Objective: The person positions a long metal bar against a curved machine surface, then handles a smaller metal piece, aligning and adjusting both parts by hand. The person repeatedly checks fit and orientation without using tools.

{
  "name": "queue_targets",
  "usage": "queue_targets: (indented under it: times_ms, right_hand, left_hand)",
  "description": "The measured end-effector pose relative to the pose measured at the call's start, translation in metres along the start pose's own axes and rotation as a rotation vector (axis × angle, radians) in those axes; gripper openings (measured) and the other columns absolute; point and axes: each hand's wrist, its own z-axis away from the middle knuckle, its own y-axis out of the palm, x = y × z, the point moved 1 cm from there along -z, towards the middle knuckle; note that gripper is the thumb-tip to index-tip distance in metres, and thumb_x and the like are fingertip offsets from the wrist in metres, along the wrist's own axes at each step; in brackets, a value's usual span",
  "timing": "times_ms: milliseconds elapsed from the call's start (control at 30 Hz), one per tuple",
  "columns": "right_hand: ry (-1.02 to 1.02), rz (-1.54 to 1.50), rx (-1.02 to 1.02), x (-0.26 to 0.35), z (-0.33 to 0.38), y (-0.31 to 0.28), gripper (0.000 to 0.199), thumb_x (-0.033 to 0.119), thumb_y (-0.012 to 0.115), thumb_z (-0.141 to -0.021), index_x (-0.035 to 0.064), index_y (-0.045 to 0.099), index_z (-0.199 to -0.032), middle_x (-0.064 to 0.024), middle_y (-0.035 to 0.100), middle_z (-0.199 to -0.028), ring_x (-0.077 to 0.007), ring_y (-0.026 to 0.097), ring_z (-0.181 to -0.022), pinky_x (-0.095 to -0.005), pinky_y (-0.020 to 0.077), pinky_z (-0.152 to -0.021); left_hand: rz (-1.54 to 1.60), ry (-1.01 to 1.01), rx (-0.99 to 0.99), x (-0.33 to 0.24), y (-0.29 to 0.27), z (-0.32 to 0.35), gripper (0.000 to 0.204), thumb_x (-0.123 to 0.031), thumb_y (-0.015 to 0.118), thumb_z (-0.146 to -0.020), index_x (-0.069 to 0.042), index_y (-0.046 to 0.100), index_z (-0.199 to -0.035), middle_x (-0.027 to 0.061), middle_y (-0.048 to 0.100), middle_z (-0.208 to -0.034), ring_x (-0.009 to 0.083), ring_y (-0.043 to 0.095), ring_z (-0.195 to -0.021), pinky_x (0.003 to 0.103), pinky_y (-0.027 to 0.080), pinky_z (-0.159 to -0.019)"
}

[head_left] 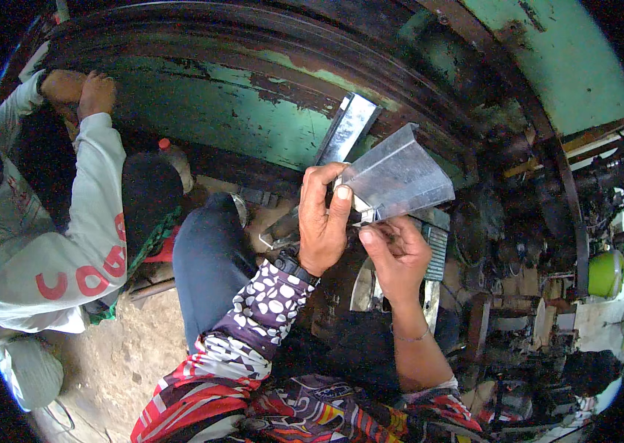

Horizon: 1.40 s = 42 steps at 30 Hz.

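Note:
In front of me I hold up a bent, shiny grey sheet piece, wider at its far end and with folded sides. I cannot tell whether it is metal or clear plastic. My left hand, a dark watch on its wrist, is closed on the piece's near left corner, thumb on top. Fingers of my right hand are closed in a pinch at the near lower edge, close to the left fingertips. A small pale bit shows between the hands. Just beyond them, a long silvery metal channel leans upward.
At the left sits a person in a white long-sleeved top, hands together. A red-capped bottle stands between us. Peeling green panels with a dark frame run across the far side. Cluttered dark shelving and a lime-green container are at the right.

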Motion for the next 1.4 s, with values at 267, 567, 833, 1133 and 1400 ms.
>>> queue_targets:
  times_ms: [267, 567, 833, 1133, 1400]
  right_hand:
    - [-0.056, 0.137, -0.054, 0.0, -0.003, 0.0, 0.025, 0.024, 0.08, -0.09, 0.0028, 0.077, -0.103, -0.0078, 0.075, -0.083, -0.0156, 0.065, -0.072, -0.032, 0.0529, -0.069]
    - [-0.197, 0.315, -0.122, 0.002, -0.004, 0.004, 0.028, 0.029, 0.081, -0.088, 0.0032, 0.077, -0.099, -0.0161, 0.074, -0.083, -0.0308, 0.071, -0.071, -0.0389, 0.0543, -0.069]
    - [-0.306, 0.334, -0.168, 0.0, -0.004, 0.006, 0.026, 0.025, 0.082, -0.088, 0.0027, 0.076, -0.098, -0.016, 0.073, -0.083, -0.03, 0.07, -0.071, -0.0382, 0.0544, -0.069]
    - [-0.356, 0.38, -0.171, -0.003, -0.006, 0.003, 0.021, 0.023, 0.082, -0.088, 0.0034, 0.076, -0.095, -0.0156, 0.072, -0.081, -0.0299, 0.069, -0.068, -0.0383, 0.0541, -0.066]
    - [-0.367, 0.359, -0.178, -0.01, -0.011, 0.004, 0.023, 0.023, 0.083, -0.087, 0.0015, 0.075, -0.094, -0.0159, 0.072, -0.079, -0.0286, 0.069, -0.066, -0.0381, 0.0537, -0.064]
  left_hand:
    - [-0.034, -0.014, 0.013, -0.004, -0.002, 0.0, 0.03, -0.022, 0.056, -0.105, 0.001, 0.059, -0.125, 0.017, 0.06, -0.115, 0.0306, 0.058, -0.106, 0.041, 0.045, -0.097]
    - [0.043, -0.033, -0.012, -0.001, 0.001, 0.003, 0.035, -0.021, 0.059, -0.106, 0.002, 0.055, -0.132, 0.0156, 0.06, -0.122, 0.0265, 0.058, -0.115, 0.038, 0.044, -0.103]
    - [0.017, -0.03, -0.004, -0.003, -0.001, 0.001, 0.036, -0.022, 0.06, -0.105, 0.002, 0.055, -0.131, 0.0156, 0.06, -0.122, 0.0263, 0.058, -0.115, 0.038, 0.044, -0.103]
    - [0.084, -0.063, -0.035, -0.007, 0.0, 0.001, 0.035, -0.02, 0.059, -0.103, 0.002, 0.055, -0.13, 0.0152, 0.058, -0.123, 0.0253, 0.057, -0.111, 0.037, 0.044, -0.103]
    - [-0.399, 0.278, -0.16, -0.008, -0.01, 0.0, 0.025, -0.006, 0.063, -0.091, -0.004, 0.065, -0.116, 0.0124, 0.062, -0.105, 0.0302, 0.057, -0.103, 0.044, 0.04, -0.097]
